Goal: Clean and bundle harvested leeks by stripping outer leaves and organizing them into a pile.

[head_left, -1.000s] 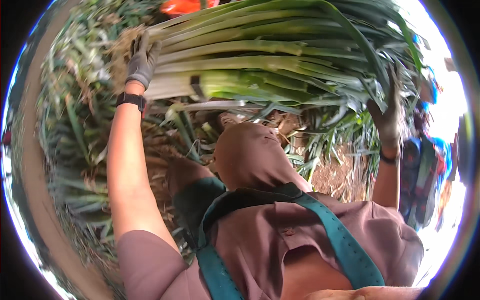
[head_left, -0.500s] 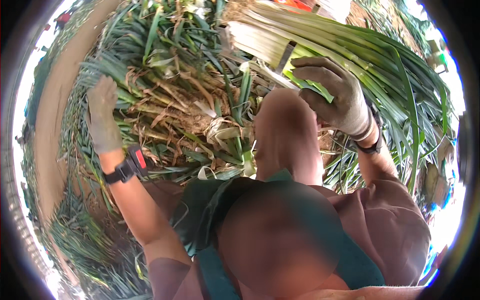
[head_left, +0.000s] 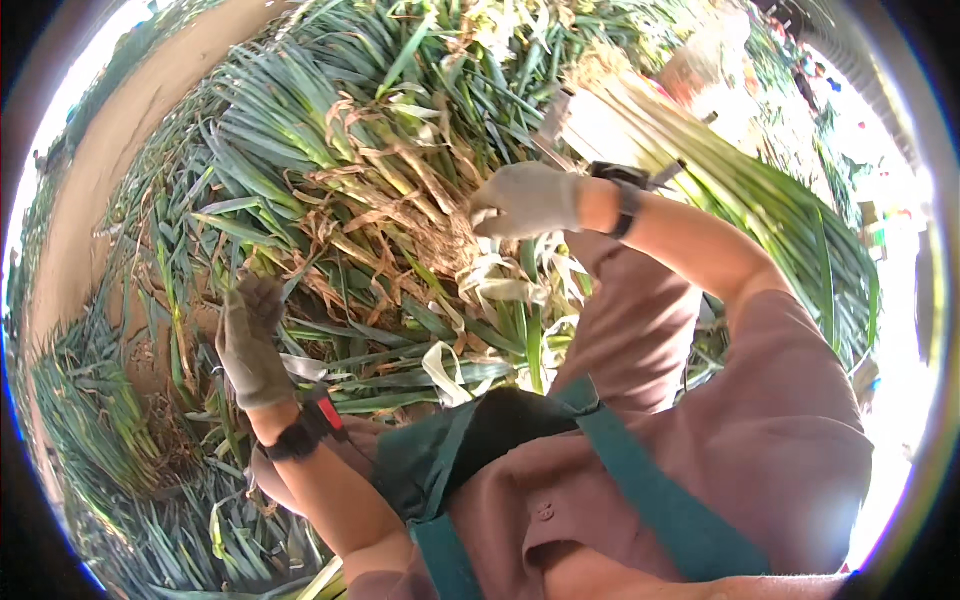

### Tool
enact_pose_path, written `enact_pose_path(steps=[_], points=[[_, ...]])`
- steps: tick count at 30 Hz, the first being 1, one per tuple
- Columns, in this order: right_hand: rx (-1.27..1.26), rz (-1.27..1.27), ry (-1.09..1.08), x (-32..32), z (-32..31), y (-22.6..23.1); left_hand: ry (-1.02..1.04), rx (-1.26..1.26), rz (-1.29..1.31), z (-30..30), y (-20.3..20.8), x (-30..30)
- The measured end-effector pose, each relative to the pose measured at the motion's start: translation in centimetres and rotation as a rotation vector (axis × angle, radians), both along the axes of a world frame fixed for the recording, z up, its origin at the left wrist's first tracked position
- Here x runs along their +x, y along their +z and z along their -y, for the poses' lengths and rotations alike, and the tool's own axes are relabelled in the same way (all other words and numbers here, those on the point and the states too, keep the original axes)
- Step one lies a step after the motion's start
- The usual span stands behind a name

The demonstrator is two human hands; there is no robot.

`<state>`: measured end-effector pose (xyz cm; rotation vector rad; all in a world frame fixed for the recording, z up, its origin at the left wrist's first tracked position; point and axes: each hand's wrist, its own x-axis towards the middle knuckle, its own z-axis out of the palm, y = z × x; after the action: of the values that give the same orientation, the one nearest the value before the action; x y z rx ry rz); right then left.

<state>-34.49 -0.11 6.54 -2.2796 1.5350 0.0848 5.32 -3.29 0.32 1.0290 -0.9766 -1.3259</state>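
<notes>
My right hand (head_left: 528, 202), in a pale work glove, is over the root ends of a pile of leeks (head_left: 400, 195) with dry brown outer leaves. Its fingers are curled in, and I cannot make out anything inside them. To the left, my left hand (head_left: 252, 345), also gloved, is raised beside the pile, fingers apart and holding nothing I can see. Beyond my right arm lies a bundle of cleaned leeks (head_left: 690, 140), pale stems toward the upper left and green leaves toward the right.
Stripped pale leaves (head_left: 505, 285) lie in front of me beside my knee (head_left: 640, 310). Another bunch of leeks (head_left: 100, 400) is at the left. A bare earth strip (head_left: 110, 150) curves along the far left, and a dark metal bracket (head_left: 665, 175) stands beside the cleaned bundle.
My right hand has swung left from the cleaned bundle to the untrimmed pile; the green leaf piece no longer shows in it. My left hand is lower in the picture, and the view has shifted.
</notes>
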Motion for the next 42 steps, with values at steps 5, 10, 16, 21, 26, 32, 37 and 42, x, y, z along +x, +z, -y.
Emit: enact_pose_path(steps=[5, 10, 16, 21, 26, 32, 37, 42], points=[[0.017, -0.116, -0.323, -0.6, 11.2, -12.2, 0.026, 0.085, 0.128, -1.6, -0.1, -0.6], [-0.179, -0.214, -0.506, 1.7, 16.3, -19.7, 0.045, 0.199, 0.238, -2.0, -0.8, -0.9], [-0.013, 0.028, -0.488, 0.5, 23.3, -18.9, 0.016, 0.232, 0.206, -0.7, -1.5, -1.7], [-0.173, -0.343, 0.196, -3.0, 23.8, -16.2, -0.056, 0.257, 0.144, 0.7, -2.2, -2.8], [-0.27, 0.536, -0.126, -3.3, 8.2, -6.9, -0.043, 0.239, 0.141, 0.8, -3.7, -3.9], [0.036, 0.664, -0.755, -3.5, -11.2, 3.0, -0.254, 0.23, 0.148, -0.2, -5.0, -8.0], [-0.106, 0.344, -0.797, -2.5, -21.5, 7.5, -0.432, 0.279, 0.075, -2.4, -1.5, -15.1], [-0.173, 0.643, -0.542, -0.4, -23.5, 4.1, -0.541, -0.219, -0.4, -1.1, 1.5, -19.2]])
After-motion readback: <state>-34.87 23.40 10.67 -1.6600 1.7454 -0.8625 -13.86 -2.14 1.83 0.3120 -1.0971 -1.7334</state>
